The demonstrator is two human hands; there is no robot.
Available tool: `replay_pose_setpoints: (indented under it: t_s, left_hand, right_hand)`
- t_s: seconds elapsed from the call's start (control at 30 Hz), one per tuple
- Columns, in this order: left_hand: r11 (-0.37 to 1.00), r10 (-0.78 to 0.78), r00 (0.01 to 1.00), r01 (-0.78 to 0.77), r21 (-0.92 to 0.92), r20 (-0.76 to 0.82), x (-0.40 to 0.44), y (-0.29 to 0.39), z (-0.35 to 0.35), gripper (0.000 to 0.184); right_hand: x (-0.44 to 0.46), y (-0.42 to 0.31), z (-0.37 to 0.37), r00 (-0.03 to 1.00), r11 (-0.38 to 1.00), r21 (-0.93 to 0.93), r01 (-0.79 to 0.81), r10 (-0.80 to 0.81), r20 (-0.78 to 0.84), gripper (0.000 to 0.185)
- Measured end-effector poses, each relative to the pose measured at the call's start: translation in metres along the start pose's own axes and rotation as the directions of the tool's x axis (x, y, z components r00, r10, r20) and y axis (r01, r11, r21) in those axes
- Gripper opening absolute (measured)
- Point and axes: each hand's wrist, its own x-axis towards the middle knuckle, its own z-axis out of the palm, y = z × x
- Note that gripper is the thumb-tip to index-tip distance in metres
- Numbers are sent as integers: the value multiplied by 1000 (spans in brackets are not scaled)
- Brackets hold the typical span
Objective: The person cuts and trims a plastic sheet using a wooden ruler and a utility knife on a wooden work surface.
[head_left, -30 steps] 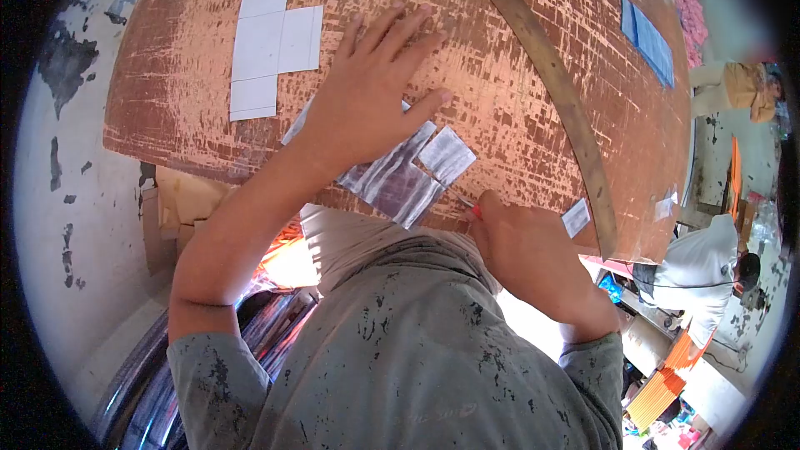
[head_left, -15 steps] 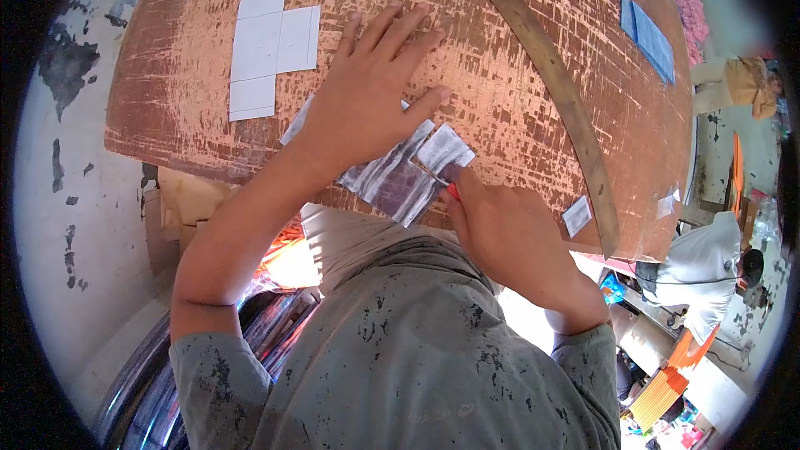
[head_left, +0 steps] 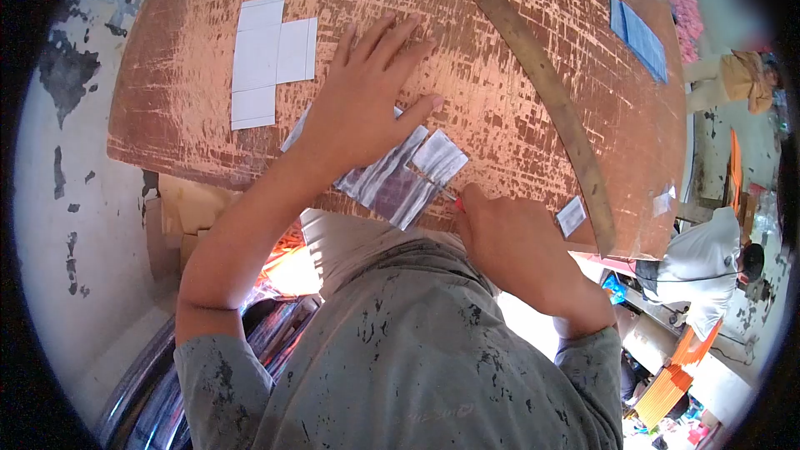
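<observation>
My left hand (head_left: 367,100) lies flat with its fingers spread, pressing on a grey-and-white streaked sheet (head_left: 387,192) near the board's front edge. Part of that sheet is hidden under the hand and forearm. A small rectangular piece (head_left: 442,157) of the same material sits at the sheet's upper right corner, with a cut line between them. My right hand (head_left: 512,229) is closed around a red-handled craft knife (head_left: 458,202), most of it hidden in the fingers. Its thin metal blade points at the sheet's right edge, just below the small piece.
The scratched brown board (head_left: 467,58) bears a white paper template (head_left: 256,58) at left, a long worn metal ruler (head_left: 554,100) at right, blue folded material (head_left: 638,37) and a small pale piece (head_left: 571,216). Another person (head_left: 704,262) in a white shirt is at far right.
My right hand and the knife have drawn slightly back from the small piece, exposing more of it and the blade. My left hand keeps its place on the sheet. The view has shifted slightly.
</observation>
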Motion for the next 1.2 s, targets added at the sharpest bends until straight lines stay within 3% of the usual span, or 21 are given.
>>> replay_pose_setpoints:
  t_s: [0.2, 0.27, 0.4, 0.5, 0.6, 0.67, 0.7, 0.77, 0.87, 0.97, 1.2]
  left_hand:
    - [1000, 29, 999, -29, 8, -14, -5, 7, -4, 65]
    - [993, 112, 994, -112, 34, -13, -8, 11, -10, 60]
    - [974, 211, 977, -207, 93, -40, -5, 14, -22, 57]
    - [974, 225, 967, -218, 69, -116, -3, 12, -33, 47]
    - [975, 198, 959, -171, 142, -204, -10, 8, -57, 40]
    - [996, -5, 975, 24, 83, -221, -28, 9, -68, 42]
    - [996, 2, 976, 18, 88, -219, -39, 12, -69, 42]
    - [986, -165, 983, 167, 21, -82, -67, 20, -65, 53]
    - [963, -243, 969, 247, 106, -46, -93, 43, -63, 63]
    - [953, -302, 953, 303, 30, -16, -107, 48, -65, 70]
    - [990, -142, 989, 141, 23, 39, -105, 33, -66, 71]
  right_hand:
    - [-30, 7, -10, 998, 999, 34, -42, 44, -53, 28]
    - [-39, 10, -11, 984, 988, 140, -62, 84, -158, 26]
    - [-40, 20, 6, 958, 982, 182, -41, 91, -271, 23]
    - [-28, 23, 24, 917, 968, 223, 111, -14, -398, 24]
    - [-17, 19, 29, 899, 972, 185, 144, -50, -436, 33]
    - [-13, 17, 30, 901, 972, 149, 181, -103, -421, 42]
    - [-12, 16, 29, 899, 971, 153, 181, -100, -427, 42]
    - [-13, 13, 24, 949, 989, 72, 132, -106, -296, 44]
    - [-16, 18, 22, 953, 979, 170, 112, -57, -296, 42]
    - [-19, 26, 23, 944, 979, 189, 82, -16, -330, 46]
    - [-20, 25, 19, 904, 961, 257, -98, 194, -381, 51]
